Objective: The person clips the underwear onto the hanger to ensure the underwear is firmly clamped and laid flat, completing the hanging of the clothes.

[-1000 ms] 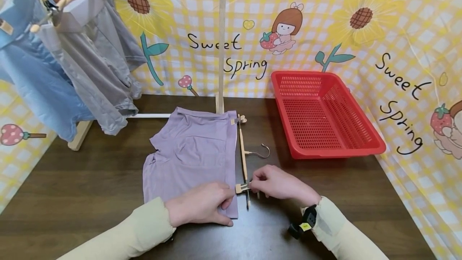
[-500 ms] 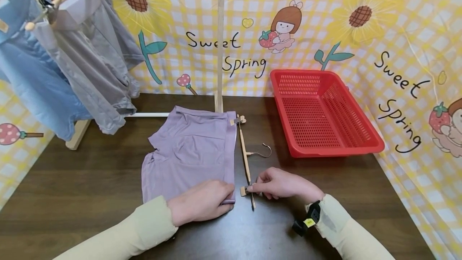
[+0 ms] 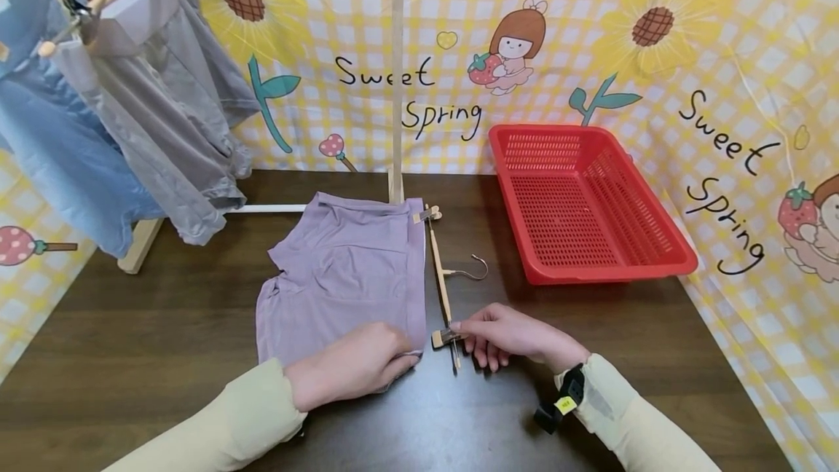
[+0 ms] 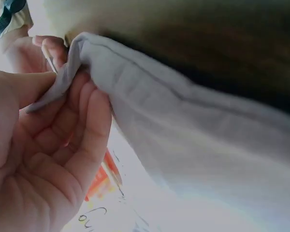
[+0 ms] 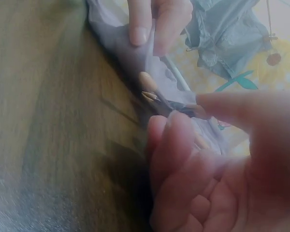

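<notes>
Lilac boxer briefs (image 3: 357,275) lie on the table, waistband toward the right. At the waistband's near end my left hand (image 3: 354,364) holds the fabric. In the left wrist view, thumb and fingers pinch a folded edge of it. A wooden clip hanger (image 3: 439,275) lies alongside the waistband, its metal hook pointing right. Its far clip (image 3: 426,215) bites the waistband's far corner. My right hand (image 3: 507,333) pinches the near clip (image 3: 444,339), which stands just right of the waistband with a small gap. The right wrist view shows the clip's small wooden jaws parted slightly.
A red plastic basket (image 3: 603,217) stands at the back right of the dark wooden table (image 3: 511,414). Blue shorts (image 3: 65,144) and grey shorts (image 3: 151,93) hang from hangers at the left. A rack's upright pole (image 3: 397,93) rises behind the briefs.
The near clip has come away from the waistband a little to the right, in my right hand. My left hand has gathered up the waistband's near corner, which lay flat before.
</notes>
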The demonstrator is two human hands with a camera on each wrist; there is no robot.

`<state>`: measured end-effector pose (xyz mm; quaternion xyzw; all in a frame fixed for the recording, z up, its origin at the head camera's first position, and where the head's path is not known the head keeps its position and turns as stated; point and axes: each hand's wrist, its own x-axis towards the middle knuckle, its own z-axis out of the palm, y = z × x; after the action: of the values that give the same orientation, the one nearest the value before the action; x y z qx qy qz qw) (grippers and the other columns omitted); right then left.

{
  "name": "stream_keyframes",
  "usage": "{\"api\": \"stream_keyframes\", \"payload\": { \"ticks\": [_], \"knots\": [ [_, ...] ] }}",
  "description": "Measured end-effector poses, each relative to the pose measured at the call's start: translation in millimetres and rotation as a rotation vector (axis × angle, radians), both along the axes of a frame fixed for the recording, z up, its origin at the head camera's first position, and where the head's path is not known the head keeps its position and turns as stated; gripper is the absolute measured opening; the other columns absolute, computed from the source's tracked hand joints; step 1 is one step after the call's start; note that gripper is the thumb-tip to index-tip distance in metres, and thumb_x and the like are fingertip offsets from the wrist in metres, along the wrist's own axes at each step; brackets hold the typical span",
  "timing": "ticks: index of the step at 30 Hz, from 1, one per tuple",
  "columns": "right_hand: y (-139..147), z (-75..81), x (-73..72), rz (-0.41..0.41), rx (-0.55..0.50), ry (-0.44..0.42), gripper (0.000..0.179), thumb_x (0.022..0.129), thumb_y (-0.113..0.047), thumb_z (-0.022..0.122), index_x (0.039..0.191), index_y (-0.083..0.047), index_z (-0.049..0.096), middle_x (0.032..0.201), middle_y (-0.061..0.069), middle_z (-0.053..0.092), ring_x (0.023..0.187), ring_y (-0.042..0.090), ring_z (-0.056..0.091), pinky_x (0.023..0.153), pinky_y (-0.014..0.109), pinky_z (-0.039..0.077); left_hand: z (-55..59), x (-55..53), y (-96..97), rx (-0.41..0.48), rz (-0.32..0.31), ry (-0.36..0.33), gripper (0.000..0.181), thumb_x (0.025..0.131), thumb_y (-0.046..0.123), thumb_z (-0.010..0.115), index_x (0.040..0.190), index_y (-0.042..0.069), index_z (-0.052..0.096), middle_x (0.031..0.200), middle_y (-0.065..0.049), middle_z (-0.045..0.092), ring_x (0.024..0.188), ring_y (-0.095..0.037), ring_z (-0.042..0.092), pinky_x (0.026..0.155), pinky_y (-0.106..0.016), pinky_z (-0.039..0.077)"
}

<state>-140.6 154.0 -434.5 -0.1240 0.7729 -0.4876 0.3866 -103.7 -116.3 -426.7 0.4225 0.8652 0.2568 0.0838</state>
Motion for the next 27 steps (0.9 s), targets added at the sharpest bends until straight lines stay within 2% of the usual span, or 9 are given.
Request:
{"api": "stream_keyframes", "payload": {
  "ticks": [3, 8, 14, 19, 22, 27],
  "knots": [
    [-1.4, -1.5, 1.1, -0.020, -0.022, -0.025, 0.046, 0.102, -0.039, 0.059, 0.083, 0.001, 0.068, 0.061, 0.007, 0.063, 0.045, 0.011, 0.056, 0.041, 0.021, 0.041, -0.2, 0.7, -4.4, 0.011, 0.019, -0.040, 0.033, 0.102, 0.012, 0.061, 0.071, 0.019, 0.056, 0.063, 0.015, 0.043, 0.058, -0.003, 0.045, 0.056, -0.024, 0.044],
    [-3.8, -2.2, 1.8, -0.048, -0.050, -0.045, 0.046, 0.103, -0.038, 0.058, 0.086, 0.003, 0.067, 0.063, 0.008, 0.064, 0.046, 0.012, 0.057, 0.042, 0.023, 0.044, -3.0, 1.9, -8.5, 0.032, 0.036, -0.017, 0.023, 0.101, 0.006, 0.060, 0.080, 0.015, 0.058, 0.065, 0.013, 0.043, 0.061, -0.004, 0.049, 0.059, -0.024, 0.047],
    [-6.7, -3.6, 1.4, -0.130, -0.103, -0.059, 0.045, 0.102, -0.037, 0.059, 0.079, 0.002, 0.063, 0.062, 0.009, 0.061, 0.046, 0.013, 0.055, 0.045, 0.025, 0.048, -5.3, 4.1, -8.6, 0.013, 0.063, -0.006, 0.008, 0.099, 0.003, 0.059, 0.099, 0.010, 0.058, 0.067, 0.012, 0.045, 0.060, -0.004, 0.051, 0.058, -0.024, 0.048],
    [-8.0, -5.3, 2.0, -0.205, -0.125, -0.012, 0.045, 0.100, -0.036, 0.062, 0.074, 0.001, 0.063, 0.060, 0.007, 0.060, 0.046, 0.013, 0.053, 0.046, 0.025, 0.048, -3.5, 2.6, -7.4, 0.017, 0.036, -0.004, 0.014, 0.103, 0.004, 0.054, 0.114, 0.010, 0.061, 0.069, 0.012, 0.047, 0.063, -0.003, 0.052, 0.062, -0.024, 0.049],
    [-8.3, -5.4, 3.5, -0.201, -0.139, 0.027, 0.045, 0.102, -0.035, 0.060, 0.077, 0.002, 0.062, 0.062, 0.007, 0.060, 0.049, 0.013, 0.054, 0.047, 0.025, 0.047, -2.1, 2.2, -7.9, 0.013, 0.017, -0.007, 0.021, 0.103, 0.004, 0.054, 0.122, 0.008, 0.062, 0.067, 0.012, 0.043, 0.061, -0.003, 0.049, 0.060, -0.022, 0.048],
    [-9.2, -7.9, 7.3, -0.183, -0.174, 0.044, 0.043, 0.106, -0.032, 0.056, 0.081, 0.003, 0.060, 0.066, 0.008, 0.062, 0.053, 0.013, 0.058, 0.049, 0.025, 0.047, 0.6, 4.4, -8.4, -0.011, 0.011, -0.036, 0.032, 0.103, 0.004, 0.055, 0.135, 0.006, 0.059, 0.064, 0.013, 0.041, 0.056, -0.001, 0.046, 0.055, -0.019, 0.045]
  ]
}}
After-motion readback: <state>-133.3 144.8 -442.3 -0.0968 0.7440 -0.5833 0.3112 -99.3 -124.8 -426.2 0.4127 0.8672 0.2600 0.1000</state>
